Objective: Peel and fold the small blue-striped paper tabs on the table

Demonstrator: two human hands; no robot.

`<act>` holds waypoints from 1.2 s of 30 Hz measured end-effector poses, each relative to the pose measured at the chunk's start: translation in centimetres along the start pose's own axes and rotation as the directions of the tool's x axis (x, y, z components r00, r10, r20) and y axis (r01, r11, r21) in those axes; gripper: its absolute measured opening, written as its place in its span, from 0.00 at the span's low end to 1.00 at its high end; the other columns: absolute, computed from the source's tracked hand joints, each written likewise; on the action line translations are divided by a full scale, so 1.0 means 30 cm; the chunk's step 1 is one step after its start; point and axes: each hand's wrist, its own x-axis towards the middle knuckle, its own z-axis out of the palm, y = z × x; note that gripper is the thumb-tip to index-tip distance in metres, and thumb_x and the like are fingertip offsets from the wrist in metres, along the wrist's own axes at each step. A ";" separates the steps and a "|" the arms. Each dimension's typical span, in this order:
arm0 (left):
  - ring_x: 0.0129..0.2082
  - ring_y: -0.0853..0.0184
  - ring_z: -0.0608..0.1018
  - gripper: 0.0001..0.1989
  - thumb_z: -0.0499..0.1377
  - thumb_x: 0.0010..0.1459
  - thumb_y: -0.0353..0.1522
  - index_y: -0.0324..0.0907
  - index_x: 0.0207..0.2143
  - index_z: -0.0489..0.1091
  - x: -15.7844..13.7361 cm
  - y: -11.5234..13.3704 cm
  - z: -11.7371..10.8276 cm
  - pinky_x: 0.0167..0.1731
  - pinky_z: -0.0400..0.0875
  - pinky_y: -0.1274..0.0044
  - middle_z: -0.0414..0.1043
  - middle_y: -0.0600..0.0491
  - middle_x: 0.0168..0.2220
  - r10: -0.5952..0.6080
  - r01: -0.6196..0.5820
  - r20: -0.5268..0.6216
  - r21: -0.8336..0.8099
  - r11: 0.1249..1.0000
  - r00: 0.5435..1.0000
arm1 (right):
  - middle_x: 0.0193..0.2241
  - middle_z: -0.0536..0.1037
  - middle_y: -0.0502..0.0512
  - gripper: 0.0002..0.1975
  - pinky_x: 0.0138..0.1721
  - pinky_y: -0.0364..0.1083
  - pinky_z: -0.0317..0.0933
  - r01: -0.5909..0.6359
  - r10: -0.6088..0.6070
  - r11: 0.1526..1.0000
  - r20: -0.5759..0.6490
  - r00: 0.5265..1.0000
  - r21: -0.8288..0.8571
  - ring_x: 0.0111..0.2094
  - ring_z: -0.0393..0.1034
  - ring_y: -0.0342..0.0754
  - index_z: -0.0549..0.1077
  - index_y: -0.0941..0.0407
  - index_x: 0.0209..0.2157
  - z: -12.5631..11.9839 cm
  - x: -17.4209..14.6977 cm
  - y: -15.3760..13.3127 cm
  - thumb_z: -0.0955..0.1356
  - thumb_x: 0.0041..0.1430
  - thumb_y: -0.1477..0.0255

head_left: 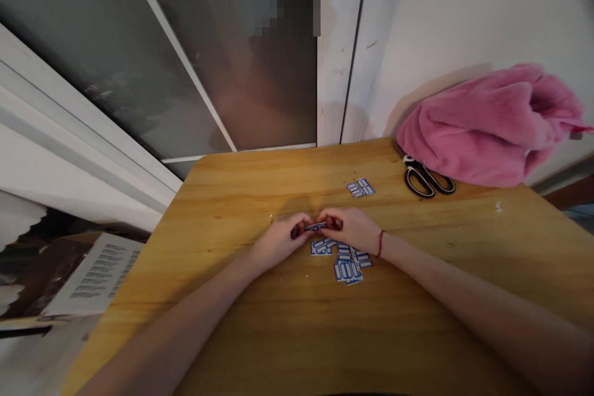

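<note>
Between the fingertips of both hands is a small blue-and-white label card (316, 226), seen nearly edge-on. My left hand (284, 238) pinches its left end, and my right hand (352, 227), with a red cord at the wrist, pinches the right end. Just below the hands lies a loose pile of similar blue-and-white cards (348, 269), several overlapping, partly covered by my right hand. Farther back on the table, a smaller group of such cards (361, 188) lies apart. Print on the cards is too small to read.
Black-handled scissors (426, 179) lie on the wooden table (260, 322) at the back right, their blades hidden beneath a pink plush cloth (482, 127). Glass panels (260, 99) and a white wall stand behind the table. A printed cardboard box (95, 272) sits lower at left.
</note>
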 end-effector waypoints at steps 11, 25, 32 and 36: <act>0.22 0.74 0.65 0.04 0.53 0.57 0.33 0.43 0.33 0.65 0.003 0.008 -0.002 0.24 0.59 0.83 0.63 0.60 0.23 0.006 -0.006 0.013 0.001 1.000 1.000 | 0.23 0.72 0.46 0.06 0.23 0.38 0.48 -0.002 0.001 0.999 -0.019 1.000 -0.037 0.22 0.61 0.38 0.72 0.55 0.32 0.002 -0.003 -0.013 0.67 0.50 0.69; 0.22 0.74 0.64 0.05 0.52 0.58 0.34 0.43 0.33 0.65 -0.003 0.011 -0.002 0.24 0.59 0.83 0.62 0.60 0.23 0.021 -0.021 -0.024 0.017 1.000 1.000 | 0.21 0.69 0.46 0.08 0.21 0.38 0.48 0.044 -0.041 0.997 -0.038 0.998 0.061 0.21 0.58 0.38 0.70 0.56 0.32 0.011 -0.002 0.016 0.66 0.53 0.67; 0.23 0.74 0.65 0.06 0.51 0.59 0.34 0.42 0.32 0.65 0.000 0.006 -0.002 0.25 0.59 0.82 0.63 0.59 0.23 0.038 -0.037 -0.011 0.028 0.999 0.999 | 0.21 0.70 0.47 0.07 0.22 0.38 0.49 0.054 -0.052 0.997 -0.047 0.998 0.050 0.21 0.59 0.38 0.71 0.56 0.31 0.009 -0.003 0.010 0.65 0.53 0.67; 0.24 0.74 0.65 0.06 0.52 0.58 0.34 0.43 0.32 0.65 -0.001 0.008 -0.004 0.25 0.59 0.82 0.63 0.59 0.24 0.043 -0.042 -0.014 0.043 0.998 0.999 | 0.21 0.70 0.47 0.07 0.23 0.38 0.49 0.046 -0.045 0.998 -0.048 0.998 0.033 0.21 0.59 0.38 0.70 0.56 0.30 0.010 -0.006 0.007 0.65 0.53 0.67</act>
